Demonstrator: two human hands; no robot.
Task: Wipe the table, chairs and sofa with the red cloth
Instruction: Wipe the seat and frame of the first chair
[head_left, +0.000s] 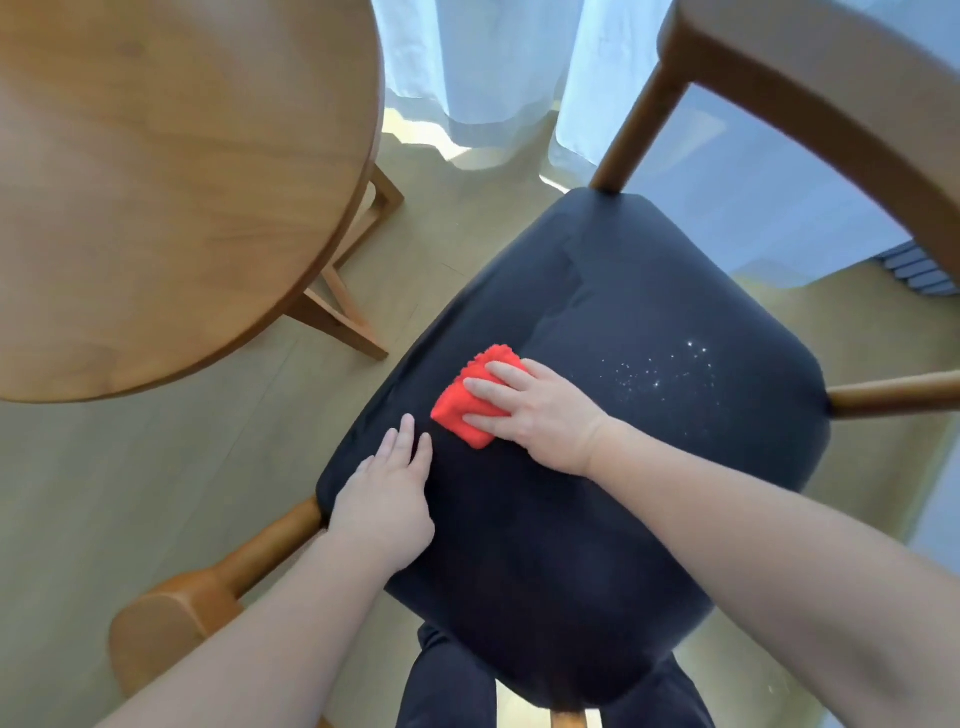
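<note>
Wiping step: we judge that we are partway through the chair's seat (597, 519), with dirt on it yet to be cleared.
Table (156, 182): round and wooden, at the far left, well apart from the cloth. Its legs stand on the floor (130, 467) beyond the seat's left edge.
Left hand (387, 499): flat on the seat near its left edge, fingers straight and close together, holding nothing. We take it to be steadying the chair.
Cloth (467, 405): red, folded into a pad, lying on the seat left of centre, just beside our left fingertips (410, 423).
Right hand (535, 410): laid over the cloth's right side, fingers stretched out and pressing it down, not curled round it.
Specks (660, 371): a white scatter toward the seat's right edge, right of our right hand.
Next move: we think a stroke rightward over the specks, with even pressure so the pad stays folded and gathers rather than spreads them.
In the way: nothing lies between cloth and specks. The rail (831, 130) curving round the seat's far right could cut a long stroke short.
Curtain (467, 62): pale, hanging beyond the chair, apart from the work.
</note>
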